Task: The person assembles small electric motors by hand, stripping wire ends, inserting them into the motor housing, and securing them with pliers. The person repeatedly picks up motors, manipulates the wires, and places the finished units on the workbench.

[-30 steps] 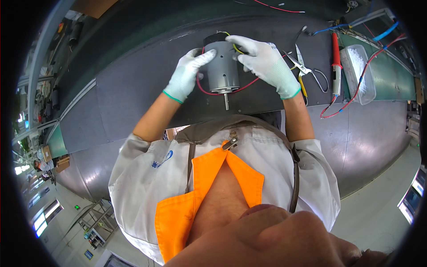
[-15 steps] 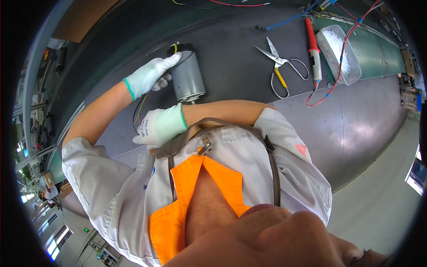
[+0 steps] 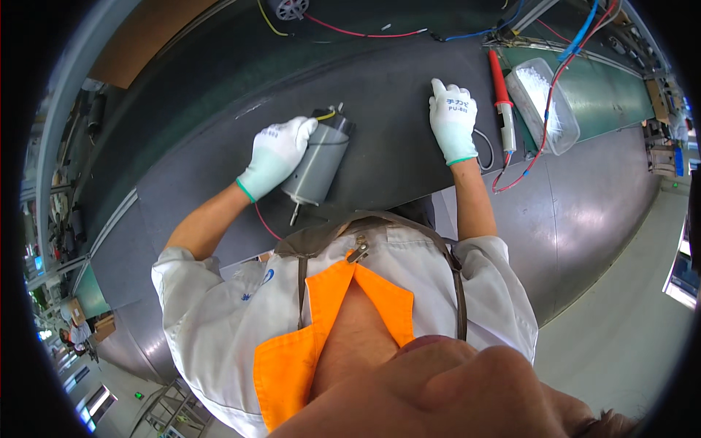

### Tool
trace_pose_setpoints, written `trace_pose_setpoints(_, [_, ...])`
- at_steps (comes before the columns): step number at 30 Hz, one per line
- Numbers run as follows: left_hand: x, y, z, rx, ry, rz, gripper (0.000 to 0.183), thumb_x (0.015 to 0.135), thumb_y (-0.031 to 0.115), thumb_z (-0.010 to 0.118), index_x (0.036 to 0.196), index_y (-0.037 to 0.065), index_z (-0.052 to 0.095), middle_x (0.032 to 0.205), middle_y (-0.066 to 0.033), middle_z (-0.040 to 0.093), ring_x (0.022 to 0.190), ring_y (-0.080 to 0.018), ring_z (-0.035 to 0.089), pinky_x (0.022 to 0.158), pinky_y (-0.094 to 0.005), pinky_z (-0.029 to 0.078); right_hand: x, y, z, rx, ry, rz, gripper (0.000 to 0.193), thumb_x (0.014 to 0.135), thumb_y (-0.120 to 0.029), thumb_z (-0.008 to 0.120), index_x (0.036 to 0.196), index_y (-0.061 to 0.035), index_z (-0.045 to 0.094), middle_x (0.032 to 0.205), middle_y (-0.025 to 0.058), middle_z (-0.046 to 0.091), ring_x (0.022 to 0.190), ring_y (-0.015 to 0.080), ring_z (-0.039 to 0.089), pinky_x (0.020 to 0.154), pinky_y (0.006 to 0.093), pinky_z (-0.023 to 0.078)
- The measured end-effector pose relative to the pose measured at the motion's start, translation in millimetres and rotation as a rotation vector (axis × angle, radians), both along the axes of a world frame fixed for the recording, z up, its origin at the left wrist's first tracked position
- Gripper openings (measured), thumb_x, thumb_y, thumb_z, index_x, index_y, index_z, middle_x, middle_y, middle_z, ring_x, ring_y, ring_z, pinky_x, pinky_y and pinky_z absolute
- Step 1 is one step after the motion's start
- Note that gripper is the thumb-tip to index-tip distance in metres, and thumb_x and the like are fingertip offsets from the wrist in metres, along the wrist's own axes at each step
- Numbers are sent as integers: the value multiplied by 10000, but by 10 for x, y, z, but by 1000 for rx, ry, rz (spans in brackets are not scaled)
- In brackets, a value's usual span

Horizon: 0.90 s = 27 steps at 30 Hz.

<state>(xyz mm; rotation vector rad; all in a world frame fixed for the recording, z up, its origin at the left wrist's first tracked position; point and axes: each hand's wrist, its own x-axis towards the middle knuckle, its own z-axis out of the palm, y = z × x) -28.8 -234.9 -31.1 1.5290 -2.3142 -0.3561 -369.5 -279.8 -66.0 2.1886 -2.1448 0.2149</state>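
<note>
My left hand, in a white glove with a green cuff, is closed on the upper left side of a grey cylindrical motor. The motor lies on the dark worktop, its shaft toward me and its black end away. A yellow wire shows at that black end, by my fingertips. Farther right, my gloved right hand is closed over a pair of scissors, its index finger pointing forward. Only a grey handle loop of the scissors sticks out beside the wrist; the blades are hidden.
A red-and-white pen-shaped tool with a red cord lies right of my right hand. Beside it stands a clear plastic box of white pieces. Red and blue wires lie along the far side, near a round grey part.
My right hand has moved from beneath the motor, close to my body, out to the scissors and closed on them. The motor has tilted and shifted right with my left hand.
</note>
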Motion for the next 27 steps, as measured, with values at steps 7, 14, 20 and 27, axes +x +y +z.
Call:
trace_pose_setpoints(7, [159, 440, -156, 6, 49, 187, 279, 1050, 266, 534, 1085, 63, 722, 972, -186, 730, 840, -401, 702, 757, -469, 564, -581, 415, 527, -582, -334, -119, 235, 959, -260, 648, 1103, -110, 760, 944, 136, 742, 846, 311, 709, 774, 426, 547])
trace_pose_setpoints(14, [117, 444, -93, 152, 246, 237, 335, 1063, 258, 518, 1107, -21, 699, 992, -248, 710, 899, -443, 690, 772, -469, 549, -2413, -18, 713, -322, -425, -350, 307, 929, -270, 657, 1136, -70, 765, 1032, 173, 757, 945, 335, 721, 883, 362, 532])
trace_pose_setpoints(20, [146, 438, -95, 133, 176, 212, 333, 1064, 262, 516, 1103, -12, 702, 999, -242, 709, 894, -437, 686, 777, -477, 546, -2696, -900, 172, -174, -232, -25, 330, 905, -318, 694, 1112, -73, 775, 1018, 185, 757, 989, 321, 724, 892, 382, 529])
trace_pose_setpoints(27, [106, 336, 105, 250, 135, 188, 329, 1067, 291, 505, 1080, 36, 712, 1003, -218, 708, 901, -438, 668, 773, -485, 538, -3354, -1106, -151, -422, -118, -71, 302, 972, -249, 580, 1067, -39, 775, 897, 172, 751, 829, 329, 715, 755, 430, 533])
